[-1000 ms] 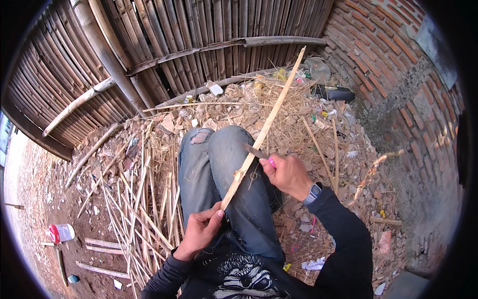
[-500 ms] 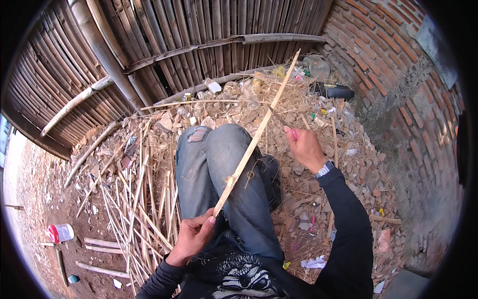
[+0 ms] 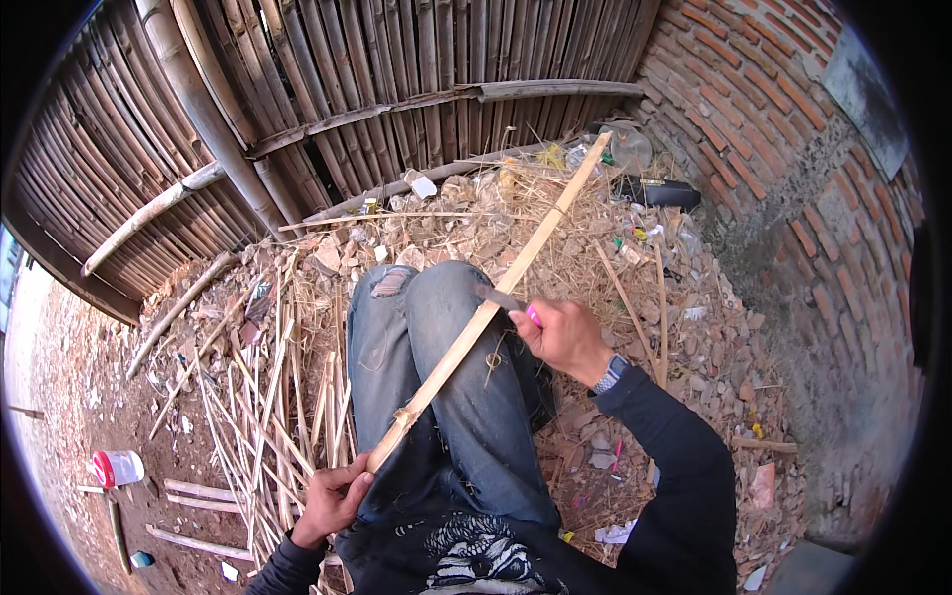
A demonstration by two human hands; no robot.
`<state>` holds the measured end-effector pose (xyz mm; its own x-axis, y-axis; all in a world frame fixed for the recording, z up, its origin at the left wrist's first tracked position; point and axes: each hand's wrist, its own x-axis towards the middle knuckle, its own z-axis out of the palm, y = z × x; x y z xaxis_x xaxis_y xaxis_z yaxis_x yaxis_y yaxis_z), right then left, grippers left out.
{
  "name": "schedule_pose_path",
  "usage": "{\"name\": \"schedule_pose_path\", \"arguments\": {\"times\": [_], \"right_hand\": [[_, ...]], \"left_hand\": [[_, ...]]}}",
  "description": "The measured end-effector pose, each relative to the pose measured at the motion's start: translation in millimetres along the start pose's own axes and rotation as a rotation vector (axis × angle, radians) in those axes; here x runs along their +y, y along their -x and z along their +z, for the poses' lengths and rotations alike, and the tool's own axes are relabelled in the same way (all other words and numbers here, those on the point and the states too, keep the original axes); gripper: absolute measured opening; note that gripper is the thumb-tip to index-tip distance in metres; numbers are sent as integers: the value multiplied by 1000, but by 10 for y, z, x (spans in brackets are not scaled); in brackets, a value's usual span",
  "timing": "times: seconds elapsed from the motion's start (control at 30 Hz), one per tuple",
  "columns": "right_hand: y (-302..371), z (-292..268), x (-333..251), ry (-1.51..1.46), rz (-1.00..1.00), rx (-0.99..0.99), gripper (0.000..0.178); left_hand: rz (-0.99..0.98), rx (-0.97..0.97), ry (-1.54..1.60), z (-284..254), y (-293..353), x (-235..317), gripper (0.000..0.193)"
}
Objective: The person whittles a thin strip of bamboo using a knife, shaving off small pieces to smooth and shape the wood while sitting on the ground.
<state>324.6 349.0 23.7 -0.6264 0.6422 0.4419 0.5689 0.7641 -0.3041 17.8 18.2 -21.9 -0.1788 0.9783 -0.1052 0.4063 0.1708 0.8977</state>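
Note:
A long, pale bamboo strip point(image 3: 451, 359) slants across my jeans-covered legs, from low left up to the rubble at far right. My left hand point(image 3: 335, 498) grips its near end, thumb on top. In my right hand point(image 3: 567, 337) is a knife point(image 3: 501, 297) with a pink handle, its fingers wrapped round the grip. The blade lies across the strip about midway, over my right knee. A curl of shaved bamboo point(image 3: 404, 416) stands up from the strip nearer my left hand.
Many split bamboo strips point(image 3: 260, 416) lie heaped left of my legs. Rubble and straw cover the ground ahead. A bamboo wall point(image 3: 397, 59) stands in front, a brick wall point(image 3: 764, 109) to the right. A white tub with a red lid point(image 3: 119, 468) lies at far left.
My right hand has brought the knife left and nearer, onto the strip. My left hand has shifted down and left, drawing the strip's near end with it.

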Motion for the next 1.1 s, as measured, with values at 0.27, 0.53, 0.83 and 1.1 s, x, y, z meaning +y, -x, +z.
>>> {"name": "schedule_pose_path", "arguments": {"times": [0.27,0.53,0.83,1.1], "right_hand": [[-154,-748,1981,286,564,411,63],[-393,-848,452,-991,520,221,58],[-374,-1019,211,-1046,392,144,57],[-25,-567,323,-726,337,382,52]], "left_hand": [[115,-25,-129,-312,203,-133,33],[105,105,-130,-252,322,-318,30],[148,96,-128,-198,294,-458,33],[134,111,-112,-222,268,-387,33]]}}
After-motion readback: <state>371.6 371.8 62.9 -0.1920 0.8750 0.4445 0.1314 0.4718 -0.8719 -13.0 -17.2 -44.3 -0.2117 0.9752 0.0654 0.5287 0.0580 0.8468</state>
